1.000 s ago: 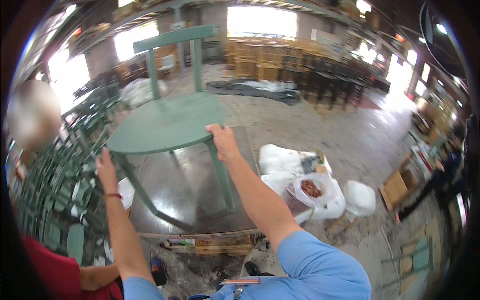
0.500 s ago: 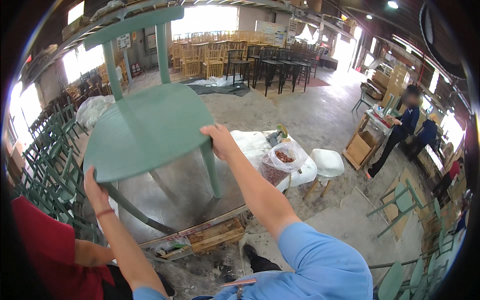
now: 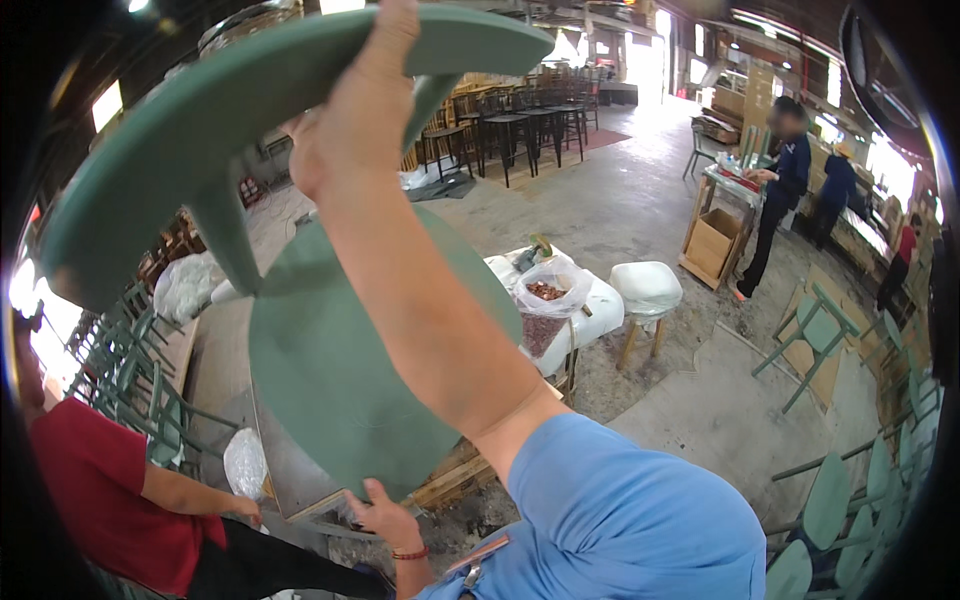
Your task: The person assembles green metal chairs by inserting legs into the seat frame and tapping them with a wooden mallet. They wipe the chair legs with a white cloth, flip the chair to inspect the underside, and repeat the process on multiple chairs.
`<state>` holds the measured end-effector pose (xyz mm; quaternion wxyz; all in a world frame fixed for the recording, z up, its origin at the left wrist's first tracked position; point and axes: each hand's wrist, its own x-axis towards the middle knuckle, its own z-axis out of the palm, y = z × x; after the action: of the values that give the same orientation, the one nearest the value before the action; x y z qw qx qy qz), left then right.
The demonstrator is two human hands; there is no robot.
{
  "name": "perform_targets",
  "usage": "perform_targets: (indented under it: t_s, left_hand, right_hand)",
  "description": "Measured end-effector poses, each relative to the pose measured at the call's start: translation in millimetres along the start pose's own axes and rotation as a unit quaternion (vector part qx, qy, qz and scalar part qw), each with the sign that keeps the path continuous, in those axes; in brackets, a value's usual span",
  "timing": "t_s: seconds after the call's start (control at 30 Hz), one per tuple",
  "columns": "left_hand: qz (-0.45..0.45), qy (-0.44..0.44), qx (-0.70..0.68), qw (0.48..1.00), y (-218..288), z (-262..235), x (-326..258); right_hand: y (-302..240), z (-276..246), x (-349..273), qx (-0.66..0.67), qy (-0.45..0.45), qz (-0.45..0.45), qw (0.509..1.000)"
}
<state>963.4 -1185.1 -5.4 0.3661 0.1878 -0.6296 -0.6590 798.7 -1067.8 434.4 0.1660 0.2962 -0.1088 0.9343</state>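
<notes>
A green wooden chair [image 3: 340,350] is tilted so its round seat faces me and its curved backrest [image 3: 190,120] rises close in front. My right hand [image 3: 365,115] reaches up and is wrapped round the backrest; its arm crosses over the seat. Low at the seat's near edge, my left hand [image 3: 388,518], with a red bracelet on the wrist, grips the rim with the thumb apart and some fingers hidden. The chair's legs are hidden behind the seat. Beneath it is a metal-topped workbench [image 3: 285,470].
Right of the chair, a clear bag of reddish-brown pieces [image 3: 548,300] sits beside a white-covered stool [image 3: 646,285]. A person in red [image 3: 110,490] stands close at left. Green chairs [image 3: 825,500] line the right side. Another person [image 3: 790,165] works at a cart.
The chair has turned and tipped, its backrest coming nearer to me. My right hand went from the seat edge to the backrest; my left hand moved right along the seat's near edge.
</notes>
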Motion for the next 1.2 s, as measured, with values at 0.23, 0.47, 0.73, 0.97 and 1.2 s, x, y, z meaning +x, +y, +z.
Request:
perform_targets:
  t_s: [0.23,0.47,0.73,0.97,1.2]
  left_hand:
    - [0.122,-0.259,0.093,0.954,29.3,32.7,114.4]
    - [0.047,-0.072,-0.330,0.940,144.9,139.4,225.5]
    - [0.113,-0.326,-0.384,0.857,262.8,424.1,168.0]
    - [0.081,-0.494,-0.337,0.797,340.0,703.3,31.6]
    - [0.119,-0.579,-0.387,0.708,316.1,894.7,-107.9]
  right_hand:
    - [-167.2,-97.9,-7.3,0.007,-0.023,0.102,0.994]
    - [-376.3,-253.8,-34.2,0.143,0.006,0.259,0.955]
    - [-588.2,-415.2,-90.3,0.068,0.205,0.172,0.961]
    - [-655.6,-519.4,-171.6,0.011,0.303,0.089,0.949]
    - [-699.9,-663.4,-164.6,-0.412,0.550,0.098,0.720]
